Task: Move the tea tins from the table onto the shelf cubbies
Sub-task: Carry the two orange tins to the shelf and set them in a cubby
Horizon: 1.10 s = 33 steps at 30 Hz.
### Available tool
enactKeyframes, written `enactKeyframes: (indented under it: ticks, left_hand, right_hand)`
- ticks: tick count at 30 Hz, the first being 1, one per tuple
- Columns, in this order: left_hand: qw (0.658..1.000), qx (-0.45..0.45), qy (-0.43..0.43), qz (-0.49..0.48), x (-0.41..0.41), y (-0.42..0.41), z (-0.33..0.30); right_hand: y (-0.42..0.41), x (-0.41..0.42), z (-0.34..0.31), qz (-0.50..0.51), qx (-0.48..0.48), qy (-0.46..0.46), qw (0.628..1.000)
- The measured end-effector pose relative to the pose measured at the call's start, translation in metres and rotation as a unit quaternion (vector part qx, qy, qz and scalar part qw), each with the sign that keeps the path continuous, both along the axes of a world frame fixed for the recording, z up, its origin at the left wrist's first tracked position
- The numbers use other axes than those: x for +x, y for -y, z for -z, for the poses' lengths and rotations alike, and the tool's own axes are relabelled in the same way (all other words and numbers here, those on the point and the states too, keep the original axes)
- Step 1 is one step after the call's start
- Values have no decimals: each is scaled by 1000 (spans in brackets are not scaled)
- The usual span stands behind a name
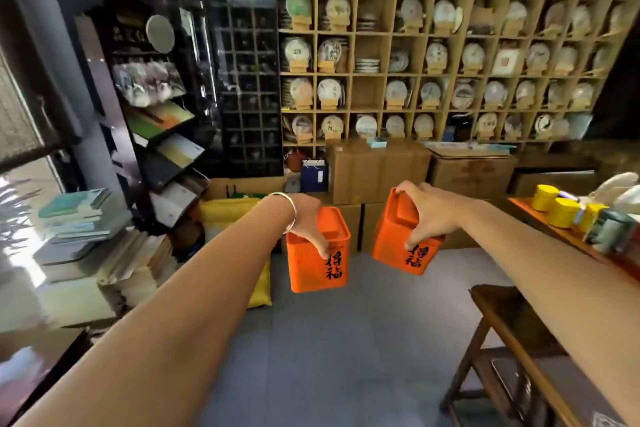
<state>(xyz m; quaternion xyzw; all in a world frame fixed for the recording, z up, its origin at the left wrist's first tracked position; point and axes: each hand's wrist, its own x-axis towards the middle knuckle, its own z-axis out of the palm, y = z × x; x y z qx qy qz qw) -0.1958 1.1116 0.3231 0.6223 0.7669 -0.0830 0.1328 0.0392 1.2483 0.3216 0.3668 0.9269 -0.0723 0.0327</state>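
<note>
I carry two orange square tea tins with black characters, held out over the grey floor. My left hand (308, 218), with a silver bangle on the wrist, grips the left tin (317, 262) from above, upright. My right hand (427, 213) clasps the right tin (398, 236) by its lid; this tin tilts to the left. The wooden shelf cubbies (367, 94) fill the wall ahead, most holding round tea cakes on stands; one cubby in the middle column looks bare. Several yellow round tins (562, 211) stand on the table (554, 229) at the right.
Cardboard boxes (377, 170) are stacked on the floor below the cubbies. A wooden bench (512, 329) stands at the lower right. Yellow bags (228, 211) and piles of books (79, 215) crowd the left, beside a dark magazine rack (162, 135).
</note>
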Motion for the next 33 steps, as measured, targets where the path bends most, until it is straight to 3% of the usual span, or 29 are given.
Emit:
enactKeyframes:
  ticks: [16, 25, 33]
  left_hand:
    - [991, 69, -22, 116, -69, -383, -138]
    - [989, 92, -9, 116, -81, -574, -163]
    - [991, 98, -43, 77, -83, -741, -194]
  right_hand:
    - [-309, -31, -126, 124, 44, -25, 991]
    - [-497, -46, -124, 121, 42, -55, 990]
    - [-676, -75, -165, 93, 33, -67, 993]
